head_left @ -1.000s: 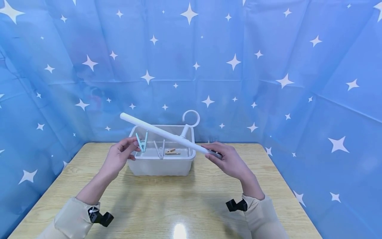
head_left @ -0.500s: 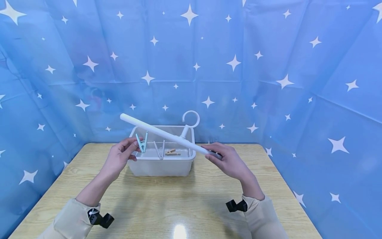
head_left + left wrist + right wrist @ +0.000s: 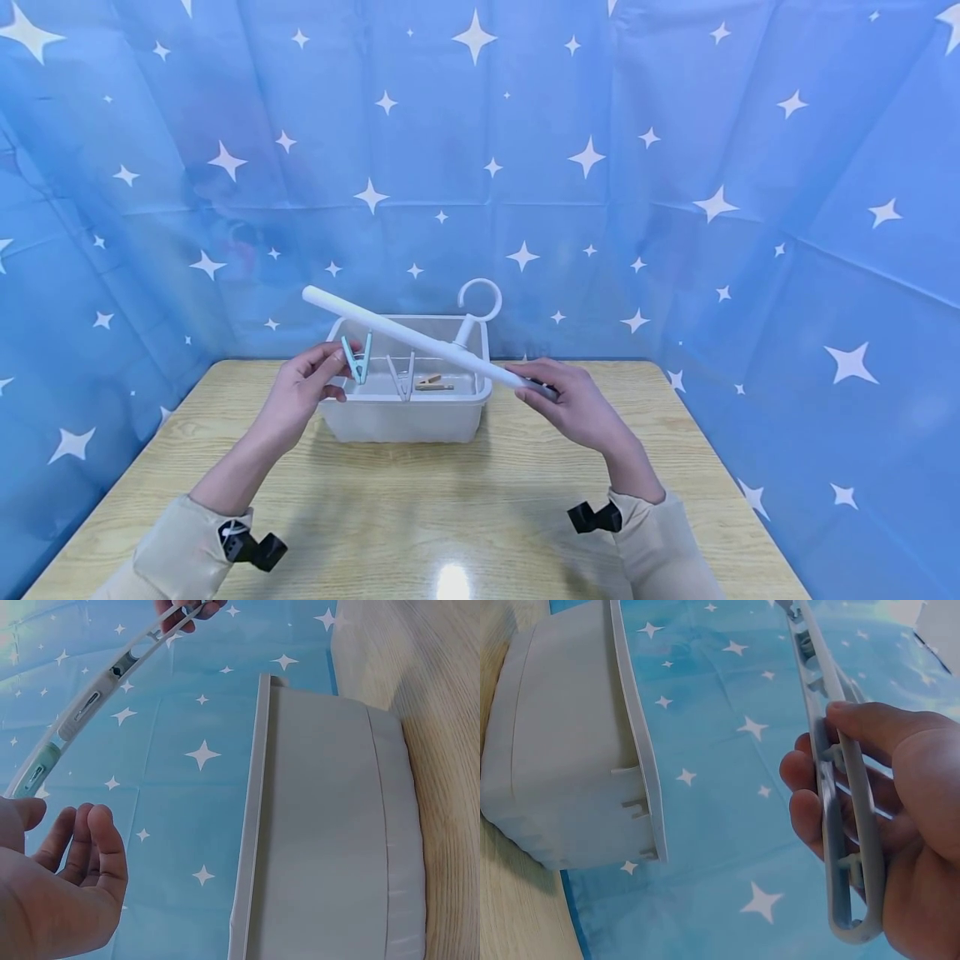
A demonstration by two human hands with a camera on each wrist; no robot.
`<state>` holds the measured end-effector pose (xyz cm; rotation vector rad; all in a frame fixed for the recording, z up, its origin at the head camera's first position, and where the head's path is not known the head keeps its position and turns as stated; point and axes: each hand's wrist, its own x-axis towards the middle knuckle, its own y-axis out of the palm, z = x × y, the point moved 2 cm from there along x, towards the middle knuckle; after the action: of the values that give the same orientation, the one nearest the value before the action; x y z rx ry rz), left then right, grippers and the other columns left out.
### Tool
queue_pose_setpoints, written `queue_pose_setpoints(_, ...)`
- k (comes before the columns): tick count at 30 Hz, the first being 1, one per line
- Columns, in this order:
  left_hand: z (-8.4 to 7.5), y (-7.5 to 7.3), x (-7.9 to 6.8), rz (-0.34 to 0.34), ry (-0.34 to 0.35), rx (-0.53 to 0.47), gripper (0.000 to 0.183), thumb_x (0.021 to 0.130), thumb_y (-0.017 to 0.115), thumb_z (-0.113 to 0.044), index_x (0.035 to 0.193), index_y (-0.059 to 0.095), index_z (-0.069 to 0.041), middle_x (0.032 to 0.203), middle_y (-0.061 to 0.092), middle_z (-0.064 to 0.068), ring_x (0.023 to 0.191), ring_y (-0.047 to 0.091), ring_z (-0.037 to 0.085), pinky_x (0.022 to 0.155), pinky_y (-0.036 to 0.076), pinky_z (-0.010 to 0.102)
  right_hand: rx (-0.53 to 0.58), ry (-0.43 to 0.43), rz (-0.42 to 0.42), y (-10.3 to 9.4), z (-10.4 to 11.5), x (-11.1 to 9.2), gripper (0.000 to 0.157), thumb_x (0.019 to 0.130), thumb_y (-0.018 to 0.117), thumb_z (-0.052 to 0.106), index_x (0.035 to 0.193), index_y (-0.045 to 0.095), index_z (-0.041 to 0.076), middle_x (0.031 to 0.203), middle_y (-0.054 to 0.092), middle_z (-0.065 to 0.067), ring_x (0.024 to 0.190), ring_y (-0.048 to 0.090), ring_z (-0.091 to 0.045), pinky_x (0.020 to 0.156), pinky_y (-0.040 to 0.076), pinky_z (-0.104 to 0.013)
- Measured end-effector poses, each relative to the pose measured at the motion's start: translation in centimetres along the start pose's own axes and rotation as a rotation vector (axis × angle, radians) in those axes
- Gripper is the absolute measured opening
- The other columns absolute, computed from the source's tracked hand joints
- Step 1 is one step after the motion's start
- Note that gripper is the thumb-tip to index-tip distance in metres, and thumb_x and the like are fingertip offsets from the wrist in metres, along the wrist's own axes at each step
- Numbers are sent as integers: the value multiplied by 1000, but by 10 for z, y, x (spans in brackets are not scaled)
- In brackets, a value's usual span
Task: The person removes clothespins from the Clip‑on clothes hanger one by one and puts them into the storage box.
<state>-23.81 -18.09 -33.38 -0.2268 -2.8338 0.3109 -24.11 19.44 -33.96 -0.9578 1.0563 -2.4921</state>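
Observation:
My right hand (image 3: 566, 400) grips the lower right end of a white hanger (image 3: 420, 337), thumb on one side and fingers on the other. The hanger slants up to the left above a white basin (image 3: 408, 421), its round hook (image 3: 480, 298) upright. In the right wrist view the held end shows as a long slotted loop (image 3: 864, 802). A mint-green clip (image 3: 358, 367) and a whitish clip (image 3: 402, 379) hang under the hanger's left half. With thumb and index finger my left hand (image 3: 300, 387) pinches the green clip; its other fingers (image 3: 109, 851) curl loosely.
The basin stands on a wood-grain table (image 3: 420, 517), near its back edge. Small tan clothespins (image 3: 435, 384) lie inside it. A blue cloth with white stars (image 3: 645, 100) hangs behind the table and at both sides.
Both hands, the hanger and the basin stay almost where they were. My left hand's fingers shift very slightly at the green clip.

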Motion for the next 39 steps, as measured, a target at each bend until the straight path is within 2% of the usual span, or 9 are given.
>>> queue_pose_setpoints(2, 0, 1, 0, 3, -3, -11, 52, 107, 46, -38, 137, 52, 4, 100, 60, -5, 93, 60, 8, 73, 56, 26, -1, 4, 3, 0, 0, 0, 34, 99, 64, 27, 133, 64, 33, 105, 64, 9, 63, 44, -8, 58, 41, -24)
queue_pose_setpoints(8, -2, 2, 2, 11, -6, -57, 46, 106, 46, -38, 122, 58, 3, 120, 60, -7, 94, 59, 9, 73, 56, 24, -2, 15, 8, -1, 2, -1, 34, 99, 63, 29, 133, 64, 33, 107, 64, 9, 61, 42, -8, 57, 41, -25)
queue_pose_setpoints(9, -2, 2, 2, 11, -10, -72, 44, 106, 46, -39, 120, 60, 1, 121, 60, -8, 94, 59, 10, 73, 56, 24, -1, 17, 8, -1, 2, -1, 34, 99, 63, 29, 133, 64, 33, 108, 64, 9, 61, 43, -8, 57, 41, -25)
queue_pose_setpoints(13, -3, 3, 2, 27, -14, -110, 38, 106, 46, -39, 114, 66, -8, 115, 61, -7, 93, 59, 11, 73, 55, 23, 0, 18, 5, -1, 2, -1, 34, 99, 63, 29, 132, 64, 32, 108, 65, 8, 62, 43, -9, 58, 41, -25)
queue_pose_setpoints(22, -4, 3, -1, 67, 6, -174, 39, 107, 42, -39, 122, 65, -11, 96, 64, -5, 87, 62, 11, 71, 55, 23, 4, 11, 7, 0, 1, -1, 33, 99, 63, 29, 132, 64, 33, 97, 61, 10, 60, 43, -9, 57, 40, -25)
queue_pose_setpoints(26, -4, 4, 0, 112, 24, -247, 37, 109, 39, -38, 118, 66, -15, 98, 69, -5, 87, 65, 11, 71, 55, 23, 0, 7, 5, 1, 1, -1, 33, 99, 63, 29, 132, 64, 33, 95, 60, 10, 60, 42, -8, 57, 40, -24)
queue_pose_setpoints(32, -5, 5, 1, 215, 20, -357, 41, 110, 33, -37, 123, 63, -13, 107, 74, -5, 90, 68, 9, 73, 54, 25, -8, 7, -4, 1, 1, 0, 33, 99, 64, 29, 132, 64, 34, 99, 61, 10, 61, 43, -7, 57, 40, -24)
queue_pose_setpoints(39, -6, 7, 1, 282, 15, -438, 46, 110, 31, -38, 127, 63, -10, 105, 72, -3, 88, 66, 10, 71, 51, 23, -8, 9, 2, 2, 2, -1, 33, 99, 64, 29, 131, 65, 31, 99, 62, 9, 60, 43, -7, 57, 41, -24)
